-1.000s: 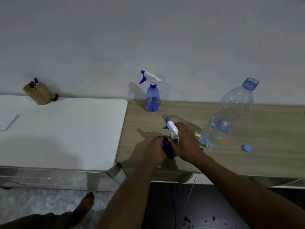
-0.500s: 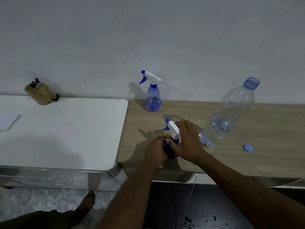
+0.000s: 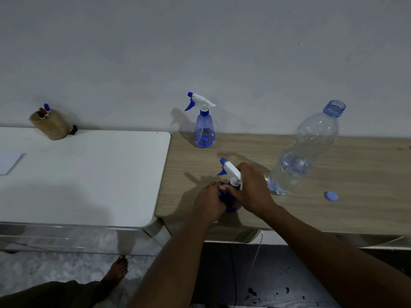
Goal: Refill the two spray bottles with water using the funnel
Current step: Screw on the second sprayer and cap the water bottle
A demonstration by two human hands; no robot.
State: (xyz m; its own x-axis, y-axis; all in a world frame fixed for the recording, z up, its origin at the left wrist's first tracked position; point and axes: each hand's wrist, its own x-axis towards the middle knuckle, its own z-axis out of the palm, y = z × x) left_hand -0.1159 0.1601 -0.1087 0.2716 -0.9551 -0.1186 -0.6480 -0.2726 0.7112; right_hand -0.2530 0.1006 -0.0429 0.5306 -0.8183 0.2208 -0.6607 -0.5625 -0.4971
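A blue spray bottle (image 3: 231, 205) stands near the front edge of the wooden table (image 3: 333, 170). My left hand (image 3: 210, 202) grips its body. My right hand (image 3: 250, 191) is curled round its white trigger head (image 3: 230, 168) at the neck. A second blue spray bottle (image 3: 204, 130), its white head on and some liquid in the bottom, stands by the wall. A large clear water bottle (image 3: 304, 152), uncapped and partly full, stands to the right, with its blue cap (image 3: 331, 195) lying beside it. A sliver of green (image 3: 256, 216) shows under my right wrist; I cannot tell what it is.
A white table (image 3: 84, 174) adjoins the wooden one on the left. On it a tan holder with markers (image 3: 50, 124) stands by the wall and a sheet of paper (image 3: 9, 162) lies at the left edge. A bare foot (image 3: 116, 268) is on the floor below.
Both hands stay on the near spray bottle. My right hand has shifted slightly round the trigger head; the bottle's place is unchanged.
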